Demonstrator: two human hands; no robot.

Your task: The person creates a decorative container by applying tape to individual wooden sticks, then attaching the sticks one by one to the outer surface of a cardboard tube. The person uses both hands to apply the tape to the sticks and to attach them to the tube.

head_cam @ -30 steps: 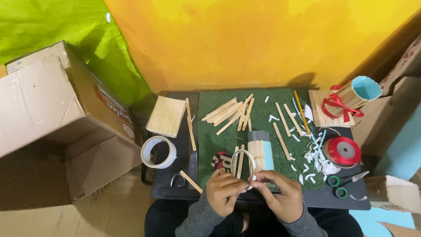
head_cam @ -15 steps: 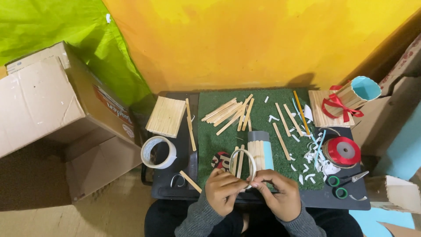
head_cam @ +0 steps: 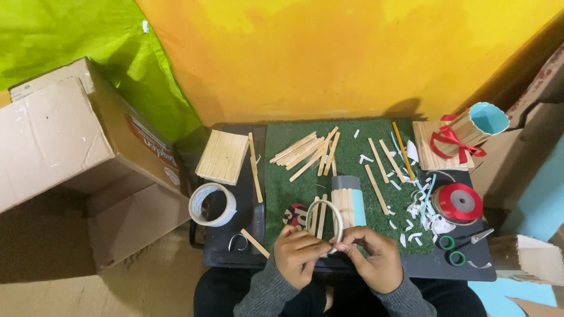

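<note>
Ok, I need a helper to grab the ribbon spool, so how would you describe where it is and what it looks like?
Start at the green turf mat in the middle of the dark table and move to its right edge. There, among white paper scraps, lies the red ribbon spool, flat, above the green-handled scissors. It is the only round red thing; the tape roll at the left is white.

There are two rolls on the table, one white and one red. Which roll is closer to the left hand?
The white tape roll, lying flat at the table's left edge, beside the left hand. The red ribbon roll lies far right.
</note>
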